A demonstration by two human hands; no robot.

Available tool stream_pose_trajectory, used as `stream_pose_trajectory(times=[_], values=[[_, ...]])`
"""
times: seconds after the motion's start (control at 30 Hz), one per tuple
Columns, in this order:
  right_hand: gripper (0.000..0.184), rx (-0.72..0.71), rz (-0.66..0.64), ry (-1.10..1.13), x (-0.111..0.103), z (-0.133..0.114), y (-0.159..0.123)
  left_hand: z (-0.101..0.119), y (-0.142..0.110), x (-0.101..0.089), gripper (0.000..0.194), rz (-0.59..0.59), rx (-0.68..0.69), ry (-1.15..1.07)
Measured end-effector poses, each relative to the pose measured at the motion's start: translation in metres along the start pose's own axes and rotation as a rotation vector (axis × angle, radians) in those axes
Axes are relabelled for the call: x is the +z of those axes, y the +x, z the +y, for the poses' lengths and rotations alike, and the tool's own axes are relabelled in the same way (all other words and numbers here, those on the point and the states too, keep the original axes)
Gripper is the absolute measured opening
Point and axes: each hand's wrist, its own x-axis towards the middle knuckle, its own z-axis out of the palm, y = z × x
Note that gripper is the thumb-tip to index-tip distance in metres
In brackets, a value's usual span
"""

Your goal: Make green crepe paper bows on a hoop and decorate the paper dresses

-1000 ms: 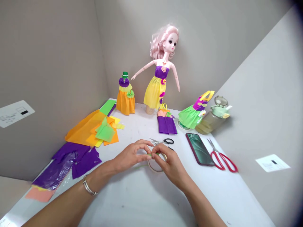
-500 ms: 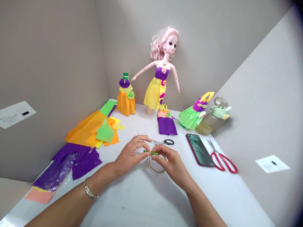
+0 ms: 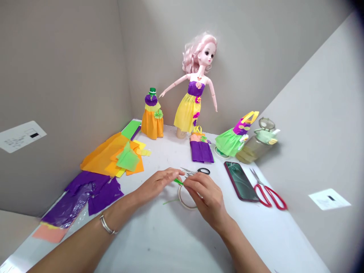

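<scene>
A small folded strip of green paper (image 3: 178,182) is pinched at its right end between the thumb and fingertips of my right hand (image 3: 209,195). My left hand (image 3: 160,184) lies just left of it, fingers stretched out towards the right and close above the strip; whether they touch it I cannot make out. Under my right hand a roll of tape (image 3: 183,201) rests on the table, partly hidden. Beyond both hands are small black-handled scissors (image 3: 203,171), their blades pointing left. A thin green strand (image 3: 170,201) lies left of the tape.
Purple paper (image 3: 105,195) and orange sheets (image 3: 105,153) lie left. Behind stand a dressed doll (image 3: 187,110) and a dressed bottle (image 3: 152,121). A purple paper dress (image 3: 201,151), green dress (image 3: 229,141), tipped bottle (image 3: 251,149), phone (image 3: 241,182) and red scissors (image 3: 269,193) lie right.
My left fingers have gone from a pinch on the green strip to stretched out. The right hand has turned over the strip, which now tilts. The view has shifted slightly.
</scene>
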Motion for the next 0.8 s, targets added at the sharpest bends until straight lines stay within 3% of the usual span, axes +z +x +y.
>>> stream_pose_trajectory(times=[0.13, 0.3, 0.47, 0.6, 0.8], values=[[0.023, -0.051, -0.007, -0.070, 0.000, 0.000, 0.000, 0.000, 0.000, 0.001, 0.042, -0.017, -0.053, -0.024], [0.028, -0.040, 0.001, -0.022, 0.001, 0.001, -0.002, -0.008, 0.002, 0.002, 0.028, -0.023, -0.045, -0.098], [0.031, 0.239, -0.089, 0.208, 0.003, -0.001, -0.002, -0.012, 0.003, 0.002, 0.023, 0.022, 0.002, -0.094], [0.020, 0.504, -0.148, 0.430, 0.003, -0.005, 0.001, -0.013, 0.002, 0.003, 0.022, 0.061, 0.022, -0.018], [0.017, 0.635, -0.155, 0.532, 0.006, -0.003, 0.003, -0.012, 0.001, 0.009, 0.017, 0.099, 0.050, 0.081]])
